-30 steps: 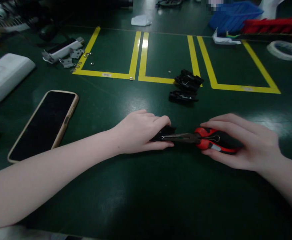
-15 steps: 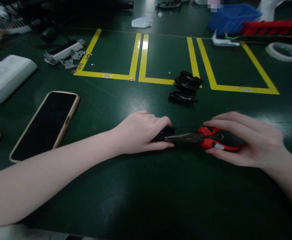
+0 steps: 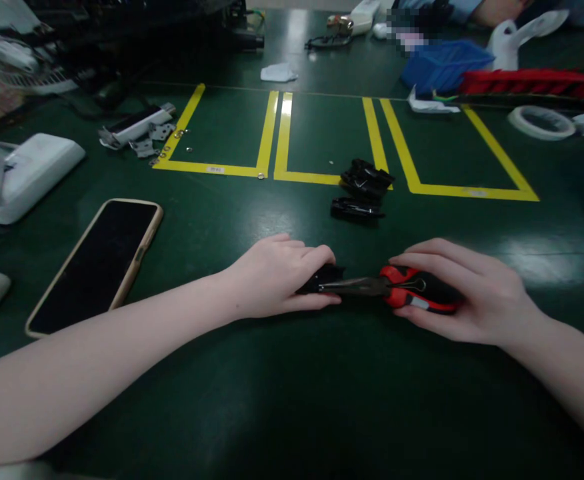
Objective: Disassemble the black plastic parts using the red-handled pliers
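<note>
Long-nose pliers meeting a small black part at mid-table.

Your left hand (image 3: pixel 277 277) is curled over the small black plastic part (image 3: pixel 328 277), pinning it to the dark green table mat (image 3: pixel 292 400); your right hand (image 3: pixel 465 293), at 3 o'clock of it, is wrapped around the red-and-black-handled long-nose pliers (image 3: pixel 402 293), tips touching the part. Keep the part flat, squeeze gently, wrist low. More black clips (image 3: pixel 362 190) lie at 12 o'clock; a phone with a beige case (image 3: pixel 97 263) at 9.

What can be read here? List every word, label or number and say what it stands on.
No text is readable.
Small white labels on the yellow tape: too blurred to read.
Phone: screen dark, nothing shown.
Pliers handles: no legible brand.
</note>
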Demonstrator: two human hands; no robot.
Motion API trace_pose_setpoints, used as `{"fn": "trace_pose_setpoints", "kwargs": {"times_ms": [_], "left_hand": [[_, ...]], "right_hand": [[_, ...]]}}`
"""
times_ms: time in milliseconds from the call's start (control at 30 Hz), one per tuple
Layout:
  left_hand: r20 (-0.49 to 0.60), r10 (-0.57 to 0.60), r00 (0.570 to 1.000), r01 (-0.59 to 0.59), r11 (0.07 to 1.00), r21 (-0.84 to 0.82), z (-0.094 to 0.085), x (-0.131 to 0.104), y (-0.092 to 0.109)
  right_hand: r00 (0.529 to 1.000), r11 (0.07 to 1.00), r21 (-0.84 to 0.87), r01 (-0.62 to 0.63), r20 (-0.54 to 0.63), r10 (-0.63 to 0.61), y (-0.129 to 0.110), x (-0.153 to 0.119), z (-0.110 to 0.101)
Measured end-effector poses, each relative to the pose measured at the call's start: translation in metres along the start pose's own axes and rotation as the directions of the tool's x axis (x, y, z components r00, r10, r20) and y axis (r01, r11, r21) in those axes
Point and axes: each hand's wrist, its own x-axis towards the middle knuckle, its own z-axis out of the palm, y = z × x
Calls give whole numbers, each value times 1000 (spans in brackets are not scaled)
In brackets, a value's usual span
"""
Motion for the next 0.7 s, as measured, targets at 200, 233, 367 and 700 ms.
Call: {"fn": "trace_pose_setpoints", "kwargs": {"times_ms": [200,233,367,700], "left_hand": [[33,-21,999,21,1000,-18,-1,0,1],[34,-24,999,25,999,-21,-1,0,1],[42,-38,998,39,999,-24,-2,0,1],[65,-43,997,44,999,-18,-3,1,2]], "right_hand": [[1000,1000,19,13,-14,-13,6,-2,1],[1000,1000,25,13,-12,-13,6,-2,1],[1000,1000,27,-10,-2,10,7,-4,1],[1000,999,33,-15,-10,15,10,-5,-2]]}}
